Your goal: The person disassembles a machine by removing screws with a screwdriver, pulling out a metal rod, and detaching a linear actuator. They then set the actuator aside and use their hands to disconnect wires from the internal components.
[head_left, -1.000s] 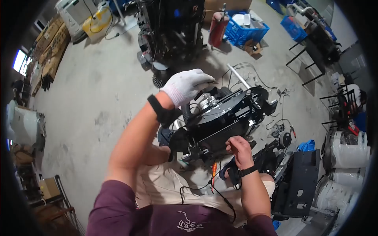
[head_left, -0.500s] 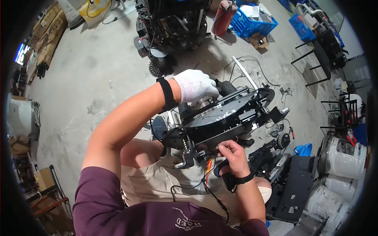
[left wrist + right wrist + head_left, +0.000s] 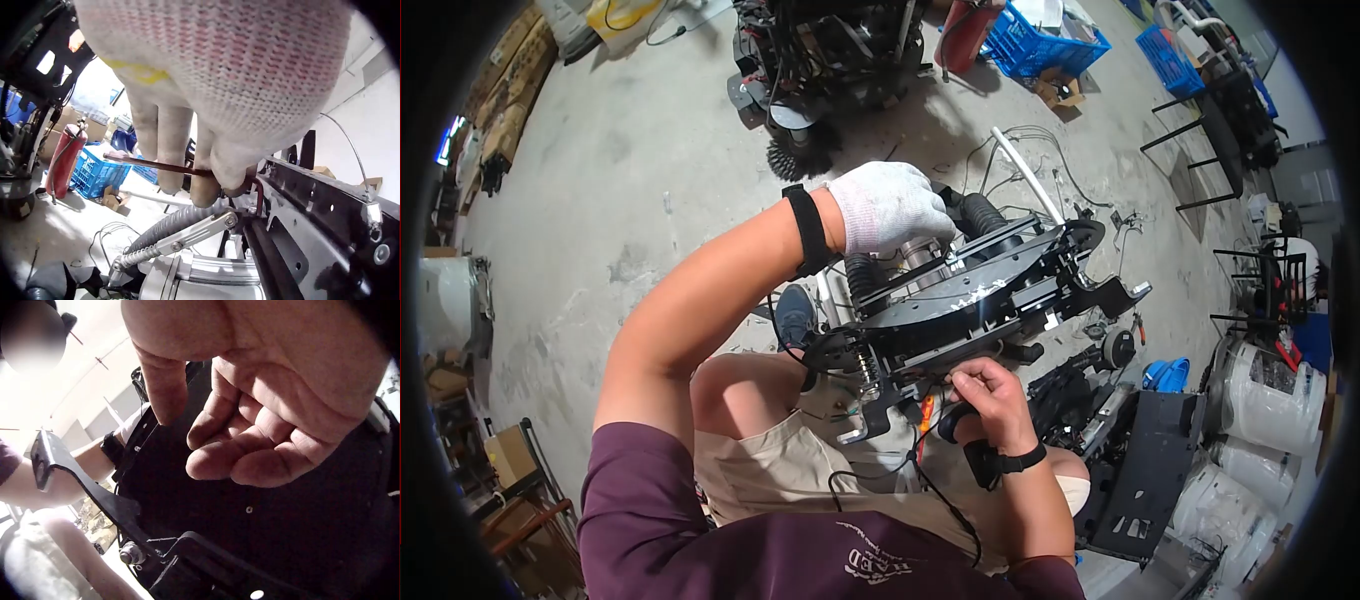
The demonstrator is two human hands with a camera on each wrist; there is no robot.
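Observation:
My left hand [image 3: 897, 210], in a white knit glove, is over the far side of a black metal machine assembly [image 3: 960, 300]. In the left wrist view its fingers and thumb pinch a dark L-shaped hex key [image 3: 165, 167]. The key's short arm points down at the end of a black bar [image 3: 272, 262], beside a silver linkage with a spring [image 3: 187, 239]. The bare right hand [image 3: 992, 395] is at the assembly's near lower edge. In the right wrist view its fingers [image 3: 275, 465] curl loosely, thumb apart, holding nothing, close to a broad dark panel [image 3: 250, 531].
An orange-red handled tool [image 3: 927, 412] and a black cable [image 3: 945, 500] are below the assembly, near my legs. Beyond it stand a larger black machine [image 3: 830, 60], a fire extinguisher [image 3: 970, 35] and a blue crate [image 3: 1050, 55]. Dark machine parts [image 3: 1140, 470] lie to the right.
The left hand has come down from above onto the assembly's far side, its fingers now curled lower. The right hand has shifted slightly left and down, to the near edge. The head view has shifted.

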